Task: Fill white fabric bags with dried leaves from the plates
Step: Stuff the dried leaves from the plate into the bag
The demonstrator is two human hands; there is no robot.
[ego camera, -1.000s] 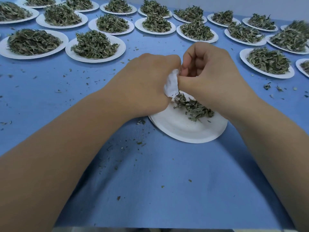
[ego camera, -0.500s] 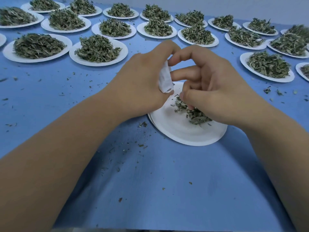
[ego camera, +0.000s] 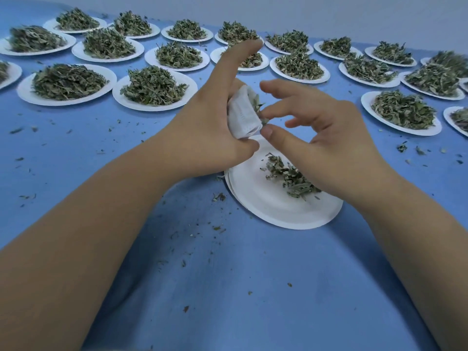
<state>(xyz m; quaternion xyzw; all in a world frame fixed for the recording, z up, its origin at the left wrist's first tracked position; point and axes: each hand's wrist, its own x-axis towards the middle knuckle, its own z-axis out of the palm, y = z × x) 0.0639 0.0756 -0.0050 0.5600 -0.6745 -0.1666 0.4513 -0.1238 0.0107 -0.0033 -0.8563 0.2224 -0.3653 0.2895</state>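
My left hand grips a small white fabric bag above the near plate, its mouth turned to the right and its index finger sticking up. Green dried leaves show in the bag's mouth. My right hand is right beside the mouth, thumb and a fingertip pinching a few leaves at the opening. Below both hands lies a white paper plate with a small heap of dried leaves left on it.
Several white plates heaped with dried leaves fill the back of the blue table, among them one at the left, one behind the hands and one at the right. Leaf crumbs are scattered over the blue cloth.
My right hand has come up from the plate's leaf heap to the bag's mouth with a pinch of leaves. My left hand has raised the bag a little and turned its mouth open.
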